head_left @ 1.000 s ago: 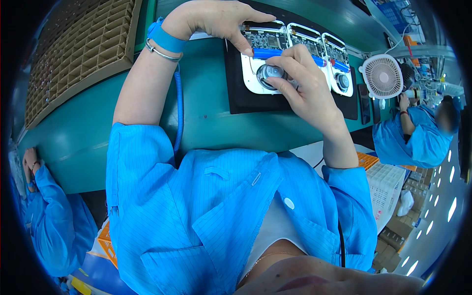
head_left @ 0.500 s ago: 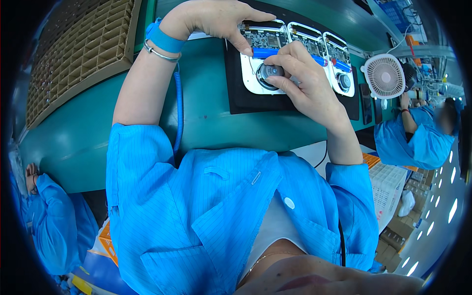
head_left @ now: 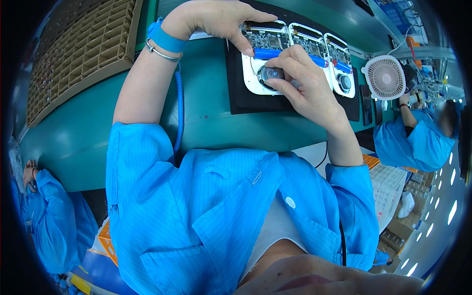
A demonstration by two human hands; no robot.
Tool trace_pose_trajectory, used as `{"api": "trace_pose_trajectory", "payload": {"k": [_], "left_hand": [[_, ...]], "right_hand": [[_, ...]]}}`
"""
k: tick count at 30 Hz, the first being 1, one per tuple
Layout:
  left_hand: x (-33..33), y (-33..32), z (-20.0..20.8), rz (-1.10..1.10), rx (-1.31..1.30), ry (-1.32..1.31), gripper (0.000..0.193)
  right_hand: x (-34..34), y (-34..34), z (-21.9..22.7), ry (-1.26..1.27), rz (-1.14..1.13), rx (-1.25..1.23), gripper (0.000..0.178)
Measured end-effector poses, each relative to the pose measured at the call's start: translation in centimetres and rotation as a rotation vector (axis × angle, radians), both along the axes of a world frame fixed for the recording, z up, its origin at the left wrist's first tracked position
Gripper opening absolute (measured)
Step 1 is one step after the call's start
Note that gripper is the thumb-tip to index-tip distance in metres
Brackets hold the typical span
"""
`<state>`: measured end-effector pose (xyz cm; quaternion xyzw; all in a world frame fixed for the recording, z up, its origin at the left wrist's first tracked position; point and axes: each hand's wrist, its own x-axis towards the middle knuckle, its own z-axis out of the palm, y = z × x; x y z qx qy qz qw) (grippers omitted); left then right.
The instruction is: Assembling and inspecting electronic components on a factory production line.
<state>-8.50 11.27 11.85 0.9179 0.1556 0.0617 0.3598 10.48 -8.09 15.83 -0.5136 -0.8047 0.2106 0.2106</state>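
The right hand [head_left: 305,91] pinches a round part [head_left: 271,74], probably light and fragile; the left hand [head_left: 216,19] steadies the white housing [head_left: 251,78], best gripped by edges.

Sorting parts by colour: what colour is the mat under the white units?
Black mat, clearest in the head view.

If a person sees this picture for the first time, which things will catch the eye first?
First, the two hands at the top centre: the left hand presses on the nearest white unit, and the right hand pinches its round dark part. Three such units lie in a row on a black mat. A white fan stands to the right.
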Motion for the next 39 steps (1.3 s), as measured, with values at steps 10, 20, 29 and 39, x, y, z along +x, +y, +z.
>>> {"api": "trace_pose_trajectory", "payload": {"k": [10, 20, 29, 39], "left_hand": [[-0.1, 0.2, -1.1, -0.023, 0.034, -0.07, 0.098], [-0.1, -0.3, -0.5, -0.018, -0.013, -0.075, 0.096], [-0.9, -0.6, 1.6, 0.015, -0.005, -0.091, 0.081], [-1.6, -4.7, 4.6, -0.181, 0.212, -0.234, 0.026]], "right_hand": [[0.3, 0.3, -0.7, -0.056, 0.038, 0.073, 0.024], [0.5, -0.1, -1.1, -0.027, 0.039, 0.134, 0.033], [3.4, -3.2, -0.8, 0.155, -0.151, 0.273, 0.042], [4.2, -4.6, -2.1, 0.121, -0.139, 0.367, 0.032]]}}
